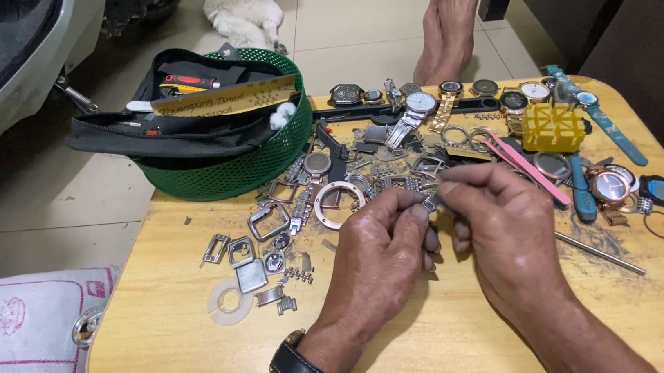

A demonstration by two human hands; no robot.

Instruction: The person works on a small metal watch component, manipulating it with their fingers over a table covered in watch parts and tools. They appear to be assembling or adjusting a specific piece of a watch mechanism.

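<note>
Small metal watch part: pinched between the fingertips of both hands, held just above the wooden table, near its middle. Left hand: fingers curled shut, thumb and forefinger gripping the part's near end; black strap on the wrist. Right hand: likewise closed on the far end. Advice, as a judgement: keep the grip light and low over the table, so a slip drops the piece close by. Around: round metal bezel, loose cases and buckles, pink tweezers, yellow block, row of watches, green basket.
</note>
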